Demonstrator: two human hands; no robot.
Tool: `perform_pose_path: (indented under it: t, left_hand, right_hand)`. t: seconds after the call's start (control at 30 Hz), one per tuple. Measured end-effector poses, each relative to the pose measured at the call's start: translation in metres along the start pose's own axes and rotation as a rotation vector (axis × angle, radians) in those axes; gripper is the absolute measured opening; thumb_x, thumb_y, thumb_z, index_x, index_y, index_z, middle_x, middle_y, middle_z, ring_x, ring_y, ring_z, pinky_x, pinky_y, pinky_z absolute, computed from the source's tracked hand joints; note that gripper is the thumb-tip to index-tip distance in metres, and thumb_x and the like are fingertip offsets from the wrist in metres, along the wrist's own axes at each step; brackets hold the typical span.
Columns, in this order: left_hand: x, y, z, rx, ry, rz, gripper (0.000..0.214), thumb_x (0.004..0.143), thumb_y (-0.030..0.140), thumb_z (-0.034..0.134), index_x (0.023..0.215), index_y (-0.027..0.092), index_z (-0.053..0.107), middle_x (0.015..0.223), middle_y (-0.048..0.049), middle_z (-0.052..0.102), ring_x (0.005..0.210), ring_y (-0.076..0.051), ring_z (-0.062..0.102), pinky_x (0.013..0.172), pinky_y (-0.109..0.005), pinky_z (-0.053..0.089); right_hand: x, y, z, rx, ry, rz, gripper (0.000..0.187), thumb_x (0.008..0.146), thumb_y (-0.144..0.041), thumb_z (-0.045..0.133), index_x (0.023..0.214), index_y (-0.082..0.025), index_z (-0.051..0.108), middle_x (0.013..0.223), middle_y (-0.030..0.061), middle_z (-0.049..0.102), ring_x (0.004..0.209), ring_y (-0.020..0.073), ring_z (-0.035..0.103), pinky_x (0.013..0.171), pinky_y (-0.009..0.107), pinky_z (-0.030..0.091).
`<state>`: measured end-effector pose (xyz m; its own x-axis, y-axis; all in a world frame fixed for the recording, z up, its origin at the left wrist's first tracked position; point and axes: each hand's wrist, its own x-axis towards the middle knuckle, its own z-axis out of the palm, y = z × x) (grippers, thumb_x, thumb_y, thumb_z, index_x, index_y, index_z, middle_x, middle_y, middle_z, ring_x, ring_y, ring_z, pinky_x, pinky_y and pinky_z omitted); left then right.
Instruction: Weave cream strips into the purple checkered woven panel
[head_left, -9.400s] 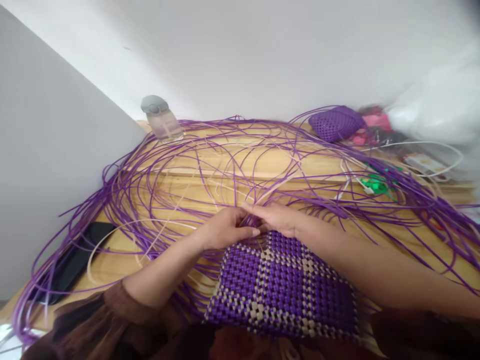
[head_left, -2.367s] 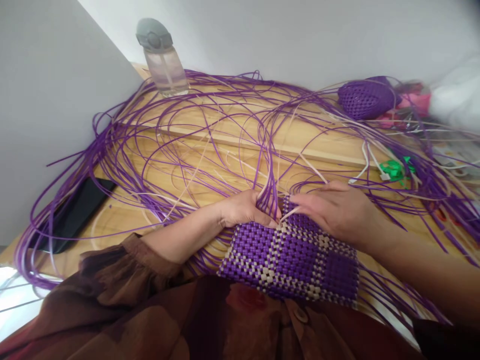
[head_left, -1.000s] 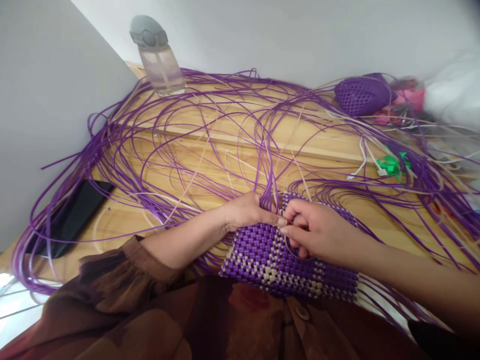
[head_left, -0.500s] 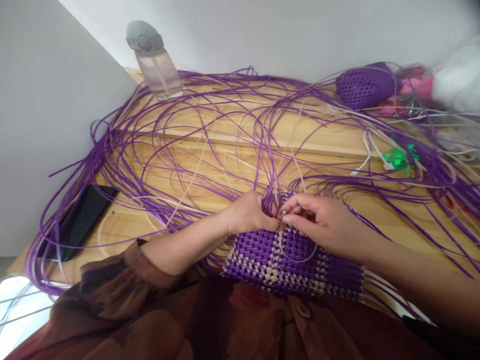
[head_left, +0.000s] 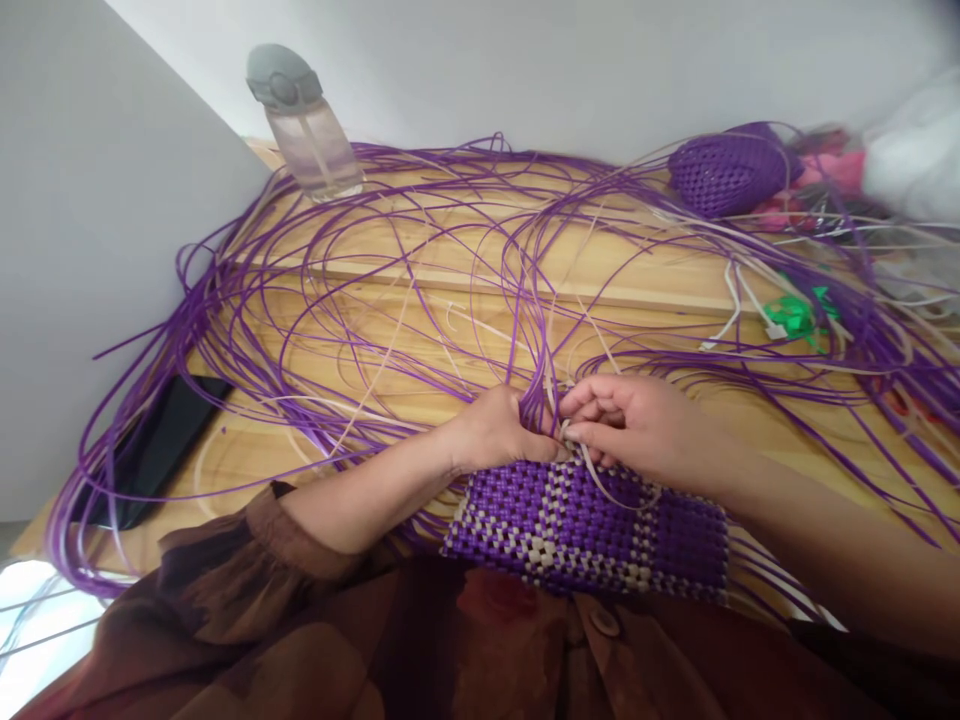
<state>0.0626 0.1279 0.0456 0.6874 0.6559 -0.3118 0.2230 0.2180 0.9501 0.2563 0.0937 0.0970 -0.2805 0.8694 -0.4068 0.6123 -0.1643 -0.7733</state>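
Observation:
A purple and beige woven panel [head_left: 592, 520] lies close to my body, its unwoven strands fanning out over the table. My left hand [head_left: 499, 430] is closed at the panel's far edge, its thumb pressed on the weave and a bunch of purple strands [head_left: 534, 385] held upright against the fingers. Right beside it, my right hand [head_left: 637, 425] pinches a beige strand [head_left: 604, 490] between thumb and forefinger. That strand curves down in a loop over the panel. Its tip is hidden between the fingers.
Loose purple strands spread across the wooden table [head_left: 660, 285]. A clear bottle [head_left: 311, 140] with a grey lid stands at the back left, and a dark phone [head_left: 157, 450] lies at the left. A purple woven piece [head_left: 731, 170], white cable ends [head_left: 731, 310] and green scraps [head_left: 799, 318] sit at right.
The beige loop under my right hand has shifted right and narrowed, its end drawn toward my fingers. My left hand stays in nearly the same place.

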Motion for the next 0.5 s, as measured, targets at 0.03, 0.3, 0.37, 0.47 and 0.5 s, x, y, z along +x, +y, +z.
perform_pose_path:
  t: [0.03, 0.3, 0.37, 0.47, 0.5]
  left_hand:
    - [0.001, -0.001, 0.0, -0.018, -0.01, -0.002, 0.022, 0.065, 0.03, 0.077, 0.069, 0.015, 0.062, 0.067, 0.003, 0.057, 0.063, -0.01, 0.049, 0.062, -0.024, 0.039]
    - [-0.003, 0.006, -0.001, -0.059, -0.028, -0.018, 0.033, 0.058, 0.037, 0.086, 0.071, 0.014, 0.066, 0.069, 0.0015, 0.06, 0.064, -0.01, 0.05, 0.062, -0.024, 0.039]
    - [-0.004, 0.007, -0.002, -0.042, -0.043, -0.003, 0.034, 0.059, 0.039, 0.086, 0.071, 0.014, 0.066, 0.069, 0.0018, 0.06, 0.063, -0.01, 0.049, 0.061, -0.024, 0.039]
    - [-0.004, 0.006, -0.002, -0.006, -0.042, -0.003, 0.035, 0.06, 0.041, 0.084, 0.07, 0.014, 0.064, 0.067, 0.0028, 0.056, 0.062, -0.009, 0.046, 0.058, -0.023, 0.036]
    - [-0.003, 0.005, -0.001, 0.01, -0.033, -0.003, 0.036, 0.06, 0.041, 0.084, 0.069, 0.014, 0.063, 0.066, 0.0033, 0.054, 0.061, -0.009, 0.044, 0.057, -0.023, 0.035]
  right_hand:
    - [-0.004, 0.001, 0.0, -0.018, 0.041, 0.008, 0.015, 0.084, -0.029, 0.063, 0.094, -0.017, 0.063, 0.071, 0.0009, 0.07, 0.06, 0.0124, 0.065, 0.057, 0.024, 0.051]
    - [-0.018, -0.001, 0.009, 0.112, 0.044, 0.13, 0.015, 0.087, -0.032, 0.06, 0.091, -0.017, 0.062, 0.067, 0.0019, 0.07, 0.056, 0.0126, 0.066, 0.05, 0.021, 0.051]
    - [-0.016, -0.004, 0.012, 0.213, 0.031, 0.149, 0.014, 0.088, -0.031, 0.06, 0.09, -0.017, 0.06, 0.066, 0.0016, 0.07, 0.056, 0.0122, 0.067, 0.05, 0.02, 0.051]
    - [-0.014, -0.005, 0.017, 0.296, 0.05, 0.144, 0.014, 0.087, -0.03, 0.062, 0.088, -0.017, 0.058, 0.066, 0.0014, 0.07, 0.057, 0.0122, 0.068, 0.051, 0.019, 0.052]
    - [-0.014, -0.004, 0.019, 0.304, 0.063, 0.139, 0.015, 0.086, -0.031, 0.063, 0.088, -0.017, 0.058, 0.065, 0.0014, 0.07, 0.057, 0.0122, 0.068, 0.05, 0.018, 0.052]
